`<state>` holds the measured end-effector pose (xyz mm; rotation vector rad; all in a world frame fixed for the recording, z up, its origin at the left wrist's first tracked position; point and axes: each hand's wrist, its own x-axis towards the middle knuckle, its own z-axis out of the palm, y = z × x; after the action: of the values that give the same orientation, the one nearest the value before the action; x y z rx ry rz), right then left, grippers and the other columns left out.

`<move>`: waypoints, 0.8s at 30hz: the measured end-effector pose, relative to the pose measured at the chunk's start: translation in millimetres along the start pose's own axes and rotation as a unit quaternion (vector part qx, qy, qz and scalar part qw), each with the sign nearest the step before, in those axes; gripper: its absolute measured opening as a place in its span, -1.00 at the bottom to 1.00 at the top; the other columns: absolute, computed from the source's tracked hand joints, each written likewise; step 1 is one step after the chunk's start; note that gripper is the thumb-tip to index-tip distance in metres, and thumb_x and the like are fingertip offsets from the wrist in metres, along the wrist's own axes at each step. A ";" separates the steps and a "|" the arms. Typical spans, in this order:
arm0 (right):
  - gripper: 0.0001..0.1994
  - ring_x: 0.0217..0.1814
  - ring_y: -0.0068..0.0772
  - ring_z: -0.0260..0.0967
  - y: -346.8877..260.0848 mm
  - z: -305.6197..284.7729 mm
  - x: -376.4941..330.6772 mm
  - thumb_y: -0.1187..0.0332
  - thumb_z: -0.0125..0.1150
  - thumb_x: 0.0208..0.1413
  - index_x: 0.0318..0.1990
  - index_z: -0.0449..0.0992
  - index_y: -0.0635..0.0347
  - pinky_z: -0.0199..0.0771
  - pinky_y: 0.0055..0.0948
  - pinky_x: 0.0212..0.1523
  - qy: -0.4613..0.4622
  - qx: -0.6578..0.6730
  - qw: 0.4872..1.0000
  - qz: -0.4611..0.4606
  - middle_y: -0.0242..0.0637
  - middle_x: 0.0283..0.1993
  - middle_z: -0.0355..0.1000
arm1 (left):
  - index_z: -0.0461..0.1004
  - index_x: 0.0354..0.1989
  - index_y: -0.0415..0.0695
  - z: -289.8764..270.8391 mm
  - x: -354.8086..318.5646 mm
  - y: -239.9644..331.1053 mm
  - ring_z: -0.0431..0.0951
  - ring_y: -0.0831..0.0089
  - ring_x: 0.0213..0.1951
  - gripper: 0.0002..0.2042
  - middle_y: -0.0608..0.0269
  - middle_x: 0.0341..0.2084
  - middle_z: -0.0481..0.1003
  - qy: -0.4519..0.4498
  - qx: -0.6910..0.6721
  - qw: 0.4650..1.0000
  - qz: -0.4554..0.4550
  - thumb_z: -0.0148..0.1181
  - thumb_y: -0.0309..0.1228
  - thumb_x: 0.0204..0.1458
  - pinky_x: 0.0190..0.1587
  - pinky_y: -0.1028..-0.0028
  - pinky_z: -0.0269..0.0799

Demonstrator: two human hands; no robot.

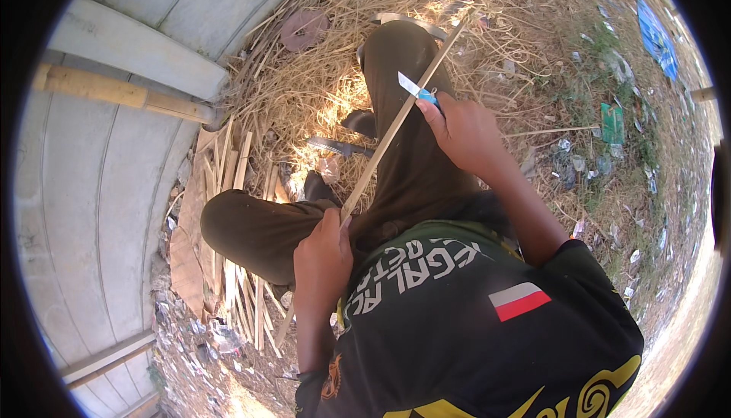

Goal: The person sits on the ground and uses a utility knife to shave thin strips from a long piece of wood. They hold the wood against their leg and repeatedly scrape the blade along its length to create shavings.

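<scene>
A long, thin bamboo strip [391, 130] runs aslant across my lap, from my left hand up to the far right. My left hand [323, 254] is closed round its near end, in front of my waist. Over my right thigh, my right hand [466, 135] grips a blue utility knife [426, 97]. Its bare blade lies across the strip, the tip pointing up and left. The thumb of that hand rests close to the strip's edge. Whether the blade bites into the bamboo I cannot tell.
Curled shavings [335, 52] cover the ground ahead of my legs. Split bamboo pieces [236, 296] lie in a pile beside my left knee. A pale panelled wall [99, 205] with a bamboo pole [122, 92] stands at the left. Litter and a blue sheet [656, 37] lie to the right.
</scene>
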<state>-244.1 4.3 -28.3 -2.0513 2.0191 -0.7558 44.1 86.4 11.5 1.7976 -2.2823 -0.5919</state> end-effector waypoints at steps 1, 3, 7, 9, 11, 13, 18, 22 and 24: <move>-0.47 -0.55 0.19 0.50 0.8 0.9 1.1 -0.10 0.01 0.47 -0.38 0.49 0.18 0.46 0.08 -0.52 0.010 0.000 1.000 -0.003 -0.04 -0.61 0.46 | 0.38 -0.18 -0.16 -2.4 -5.6 -1.4 0.60 -0.20 -0.31 -0.84 -0.06 -0.35 0.58 -0.002 0.003 1.000 -0.008 0.05 -0.33 0.40 -0.30 -0.08 0.48; -0.46 -0.54 0.18 0.50 8.1 5.2 4.8 -0.11 0.00 0.48 -0.38 0.49 0.18 0.46 0.08 -0.51 0.014 0.026 0.999 0.014 -0.04 -0.61 0.46 | 0.39 -0.15 -0.15 -11.1 -18.0 -4.9 0.60 -0.20 -0.30 -0.84 -0.06 -0.35 0.59 -0.005 0.010 1.000 -0.022 0.04 -0.32 0.40 -0.30 -0.07 0.48; -0.46 -0.53 0.18 0.51 -0.9 2.5 -1.6 -0.10 -0.02 0.48 -0.37 0.50 0.19 0.47 0.08 -0.50 0.013 -0.025 1.000 -0.014 -0.04 -0.59 0.47 | 0.42 -0.11 -0.15 -24.1 -45.0 -14.9 0.60 -0.21 -0.29 -0.84 -0.07 -0.34 0.59 -0.028 0.016 0.998 -0.054 0.05 -0.32 0.40 -0.29 -0.07 0.47; -0.45 -0.53 0.18 0.51 1.5 2.9 1.0 -0.11 -0.02 0.49 -0.37 0.51 0.20 0.46 0.08 -0.50 0.013 -0.006 1.000 -0.004 -0.04 -0.59 0.48 | 0.42 -0.11 -0.16 -27.8 -52.9 -16.4 0.60 -0.22 -0.29 -0.84 -0.09 -0.34 0.59 -0.025 0.004 0.997 -0.069 0.05 -0.32 0.40 -0.30 -0.07 0.45; -0.44 -0.52 0.19 0.51 1.9 3.4 1.3 -0.11 -0.03 0.49 -0.36 0.51 0.21 0.47 0.09 -0.48 0.015 0.001 1.000 0.004 -0.04 -0.58 0.48 | 0.42 -0.13 -0.17 -30.6 -63.1 -21.3 0.59 -0.22 -0.29 -0.84 -0.12 -0.37 0.57 -0.027 -0.004 0.997 -0.069 0.07 -0.32 0.40 -0.31 -0.06 0.43; -0.44 -0.50 0.20 0.51 -0.3 4.0 1.2 -0.12 -0.03 0.49 -0.36 0.52 0.22 0.48 0.09 -0.45 0.020 0.000 1.000 0.013 -0.04 -0.57 0.49 | 0.42 -0.13 -0.18 -36.7 -74.5 -28.3 0.58 -0.23 -0.31 -0.83 -0.14 -0.42 0.55 -0.037 -0.015 0.995 -0.086 0.08 -0.32 0.40 -0.34 -0.05 0.39; -0.40 -0.32 0.27 0.53 -10.5 -10.4 1.8 -0.16 -0.11 0.50 -0.30 0.56 0.22 0.48 0.13 -0.25 -0.031 0.044 0.996 0.064 0.04 -0.44 0.52 | 0.43 -0.10 -0.18 -56.5 -104.3 -45.1 0.56 -0.26 -0.40 -0.83 -0.18 -0.56 0.49 -0.075 -0.035 0.984 -0.156 0.11 -0.32 0.39 -0.42 -0.01 0.31; -0.35 -0.23 0.31 0.53 -15.8 -10.5 -0.6 -0.19 -0.14 0.50 -0.30 0.59 0.24 0.47 0.14 -0.16 -0.038 0.037 0.996 0.068 0.09 -0.38 0.54 | 0.46 -0.08 -0.17 -68.1 -112.3 -45.5 0.54 -0.26 -0.44 -0.85 -0.17 -0.58 0.48 -0.068 -0.034 0.985 -0.154 0.13 -0.35 0.38 -0.44 0.00 0.29; -0.34 -0.23 0.31 0.53 -13.7 -5.6 -2.5 -0.19 -0.14 0.50 -0.31 0.59 0.26 0.47 0.12 -0.15 -0.014 0.051 0.997 0.058 0.10 -0.39 0.53 | 0.47 -0.08 -0.18 -71.3 -112.3 -44.4 0.54 -0.24 -0.45 -0.86 -0.17 -0.57 0.49 -0.068 -0.030 0.984 -0.162 0.14 -0.36 0.37 -0.44 0.01 0.30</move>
<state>-234.4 9.0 -17.8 -1.8606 2.0214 -0.7866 139.1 171.7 69.7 2.1782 -2.0364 -0.8498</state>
